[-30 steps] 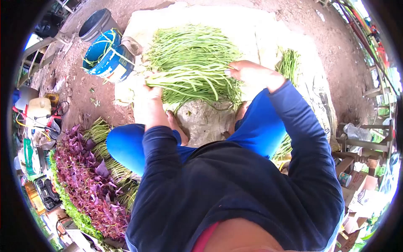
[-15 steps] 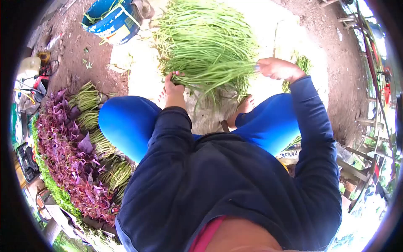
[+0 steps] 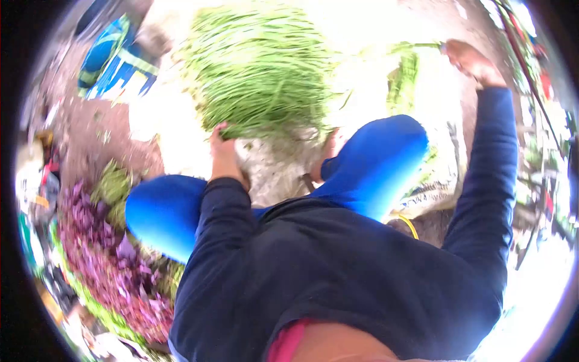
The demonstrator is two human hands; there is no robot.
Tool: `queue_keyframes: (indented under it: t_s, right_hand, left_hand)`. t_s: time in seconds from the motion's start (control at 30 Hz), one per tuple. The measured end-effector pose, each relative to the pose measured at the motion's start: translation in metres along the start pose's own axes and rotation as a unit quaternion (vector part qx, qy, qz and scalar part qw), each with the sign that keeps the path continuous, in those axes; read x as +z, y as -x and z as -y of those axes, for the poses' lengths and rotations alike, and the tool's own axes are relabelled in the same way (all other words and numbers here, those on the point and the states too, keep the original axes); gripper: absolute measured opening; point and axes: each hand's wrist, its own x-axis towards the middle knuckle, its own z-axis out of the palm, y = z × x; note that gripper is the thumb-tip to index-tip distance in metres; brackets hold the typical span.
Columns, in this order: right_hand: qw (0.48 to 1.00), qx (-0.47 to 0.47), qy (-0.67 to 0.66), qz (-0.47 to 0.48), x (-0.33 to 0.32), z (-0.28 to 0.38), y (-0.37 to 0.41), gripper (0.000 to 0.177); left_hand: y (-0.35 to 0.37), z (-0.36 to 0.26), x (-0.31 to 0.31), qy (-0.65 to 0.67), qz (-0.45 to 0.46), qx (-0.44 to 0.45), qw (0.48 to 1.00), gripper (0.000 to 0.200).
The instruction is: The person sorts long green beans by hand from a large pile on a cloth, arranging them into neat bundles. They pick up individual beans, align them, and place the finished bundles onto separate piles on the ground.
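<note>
A big pile of long, thin green stalks (image 3: 259, 72) lies on the pale sheet in front of me. My left hand (image 3: 223, 148) is at the pile's lower left edge, its fingers curled against the stalk ends. Far out to the right, my right hand (image 3: 473, 63) is raised and closed, with a thin green stalk (image 3: 425, 44) sticking out leftward from its fingertips. Below that stalk, a smaller bundle of green stalks (image 3: 403, 81) lies on the sheet. Motion blur and glare hide fine detail around both hands.
A blue bucket (image 3: 114, 57) stands on the dirt at upper left. Purple-leaved bunches (image 3: 114, 259) line the left side, beside pale green stem bundles (image 3: 113, 187). A printed sack (image 3: 431, 193) lies by my right knee. Wooden racks (image 3: 543, 157) stand at the right edge.
My right hand has swung outward to the right, away from the pile. The bunch stretched between both hands is no longer there. The camera view has shifted, moving the pile leftward.
</note>
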Motion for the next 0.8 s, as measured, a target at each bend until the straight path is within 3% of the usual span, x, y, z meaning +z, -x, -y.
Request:
queue_keyframes:
  t_s: [0.03, 0.07, 0.17, 0.2, 0.27, 0.3, 0.33, 0.37, 0.4, 0.43, 0.47, 0.53, 0.57, 0.63, 0.67, 0.7, 0.73, 0.77, 0.8]
  right_hand:
    - [0.999, -0.025, 0.002, -0.025, -0.017, -0.024, -0.009, 0.031]
    - [0.998, -0.052, 0.004, -0.047, -0.031, -0.049, -0.021, 0.029]
    - [0.997, 0.005, 0.004, -0.075, -0.066, -0.101, -0.074, 0.028]
    - [0.977, 0.1, 0.189, 0.014, -0.076, -0.119, -0.109, 0.037]
    - [0.908, 0.189, 0.358, 0.11, -0.055, -0.175, -0.141, 0.059]
    - [0.916, 0.043, 0.366, -0.159, -0.011, -0.227, -0.154, 0.035]
    - [0.839, -0.108, 0.337, -0.413, 0.018, -0.254, -0.167, 0.025]
    - [0.9, -0.002, 0.273, -0.341, 0.043, -0.23, -0.153, 0.024]
    - [0.916, 0.138, 0.175, -0.334, 0.075, -0.222, -0.152, 0.021]
    - [0.857, 0.122, 0.467, -0.181, 0.121, -0.244, -0.166, 0.019]
    - [0.697, 0.033, 0.713, -0.073, 0.166, -0.27, -0.182, 0.019]
    - [0.759, 0.011, 0.651, 0.0, 0.237, -0.279, -0.161, 0.018]
    - [0.831, 0.011, 0.556, -0.001, 0.279, -0.311, -0.167, 0.017]
    - [0.878, 0.015, 0.478, 0.012, 0.333, -0.336, -0.161, 0.018]
    - [0.868, -0.003, 0.493, 0.057, 0.335, -0.325, -0.15, 0.019]
    - [0.916, 0.039, 0.393, 0.073, 0.349, -0.344, -0.162, 0.025]
    - [0.945, 0.132, 0.3, 0.022, 0.334, -0.317, -0.147, 0.046]
    - [0.951, 0.28, 0.08, -0.1, 0.317, -0.294, -0.14, 0.067]
    - [0.95, 0.272, 0.137, -0.068, 0.288, -0.256, -0.133, 0.075]
  left_hand:
    - [0.003, -0.002, 0.006, 0.067, -0.049, -0.013, 0.996, 0.013]
    - [0.007, -0.003, 0.013, 0.046, -0.092, 0.011, 0.995, 0.022]
    - [0.034, -0.007, 0.043, -0.001, -0.121, 0.037, 0.992, 0.032]
    - [0.025, -0.01, 0.04, -0.009, -0.114, 0.036, 0.993, 0.034]
    - [0.035, -0.008, 0.067, -0.028, -0.135, 0.048, 0.989, 0.035]
    - [0.026, -0.013, 0.067, -0.036, -0.113, 0.055, 0.991, 0.036]
    - [0.023, -0.017, 0.066, -0.041, -0.093, 0.065, 0.993, 0.036]
    - [0.039, -0.02, 0.092, -0.057, -0.114, 0.082, 0.988, 0.038]
    - [0.054, -0.023, 0.118, -0.071, -0.126, 0.081, 0.986, 0.039]
    - [0.06, -0.03, 0.134, -0.082, -0.131, 0.092, 0.984, 0.039]
    - [0.056, -0.045, 0.137, -0.087, -0.105, 0.111, 0.984, 0.039]
    - [0.06, -0.081, 0.157, -0.093, -0.088, 0.159, 0.979, 0.039]
    - [0.103, -0.084, 0.195, -0.16, -0.071, 0.215, 0.961, 0.042]
    - [0.144, -0.127, 0.23, -0.152, -0.053, 0.329, 0.931, 0.046]
    - [0.17, -0.151, 0.246, -0.175, -0.035, 0.385, 0.906, 0.044]
    - [0.185, -0.19, 0.246, -0.185, 0.024, 0.435, 0.881, 0.043]
    - [0.218, -0.204, 0.264, -0.19, 0.037, 0.475, 0.859, 0.042]
    - [0.241, -0.234, 0.263, -0.19, 0.091, 0.495, 0.843, 0.041]
    - [0.27, -0.248, 0.267, -0.189, 0.084, 0.496, 0.843, 0.039]
